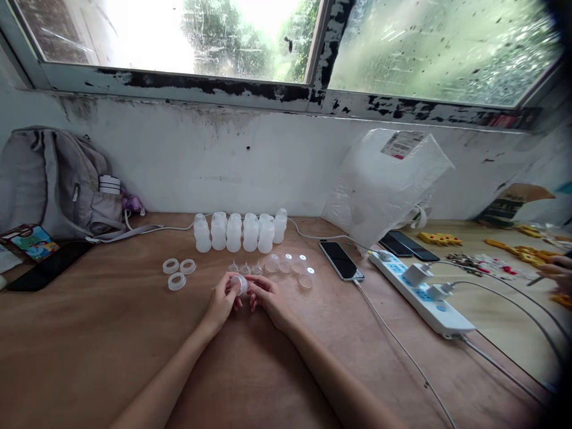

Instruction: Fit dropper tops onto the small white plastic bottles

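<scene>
Your two forearms (333,372) come in closest to the camera over the brown tabletop (98,351) and meet at a small translucent round piece (242,285), just in front of the teats. Your left hand (222,300) pinches it from the left with thumb and fingers, while your right hand (268,296) has its fingertips closed on its right side; your fingers hide part of its shape. Just beyond your fingers stand three clear teats (245,269), and to their right sit clear round covers (305,282). To the left of your hands, three whitish rings (177,281) lie flat, grouped near one another. Farther back, frosted bottles (234,233) stand upright, close together, near the wall (179,161). Off to your right, you have a phone (342,260) with a cable plugged in, beside a white power strip (420,295); another person's hand (556,271) shows at the far right edge.
</scene>
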Demonstrator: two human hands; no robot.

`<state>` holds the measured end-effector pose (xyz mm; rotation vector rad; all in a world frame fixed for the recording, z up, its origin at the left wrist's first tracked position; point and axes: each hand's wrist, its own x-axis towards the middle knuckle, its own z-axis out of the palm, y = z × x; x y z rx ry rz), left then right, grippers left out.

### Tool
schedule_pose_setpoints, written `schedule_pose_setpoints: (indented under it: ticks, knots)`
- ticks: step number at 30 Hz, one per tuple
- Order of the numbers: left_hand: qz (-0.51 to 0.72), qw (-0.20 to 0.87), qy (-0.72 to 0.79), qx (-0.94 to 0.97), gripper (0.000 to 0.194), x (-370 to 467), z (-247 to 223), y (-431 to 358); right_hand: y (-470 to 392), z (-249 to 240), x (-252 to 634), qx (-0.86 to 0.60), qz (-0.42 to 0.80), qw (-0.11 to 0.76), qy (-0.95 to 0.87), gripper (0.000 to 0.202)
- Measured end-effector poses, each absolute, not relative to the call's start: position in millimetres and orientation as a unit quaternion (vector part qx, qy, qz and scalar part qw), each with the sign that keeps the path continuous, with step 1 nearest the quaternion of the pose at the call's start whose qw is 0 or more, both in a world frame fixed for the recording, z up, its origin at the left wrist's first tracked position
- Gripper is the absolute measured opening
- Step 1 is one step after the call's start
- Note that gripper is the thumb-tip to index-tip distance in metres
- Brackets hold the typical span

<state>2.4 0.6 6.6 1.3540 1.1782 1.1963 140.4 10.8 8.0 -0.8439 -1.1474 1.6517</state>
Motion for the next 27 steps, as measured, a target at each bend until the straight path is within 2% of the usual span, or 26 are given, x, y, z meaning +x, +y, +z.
schedule_pose_setpoints:
  ticks: [7,17,27]
  knots:
    - [0.457,0.58,0.428,0.521,0.03,-1,15,4,14,5,142,-0.344,0.67,0.439,-0.49,0.027]
    - [0.449,0.543,0.476,0.526,0.035,1,-1,11,20,3,145,-0.345,0.717,0.406,-0.45,0.029]
    - [0.446,0.548,0.466,0.532,0.028,-1,9,9,22,4,145,-0.34,0.741,0.411,-0.408,0.03]
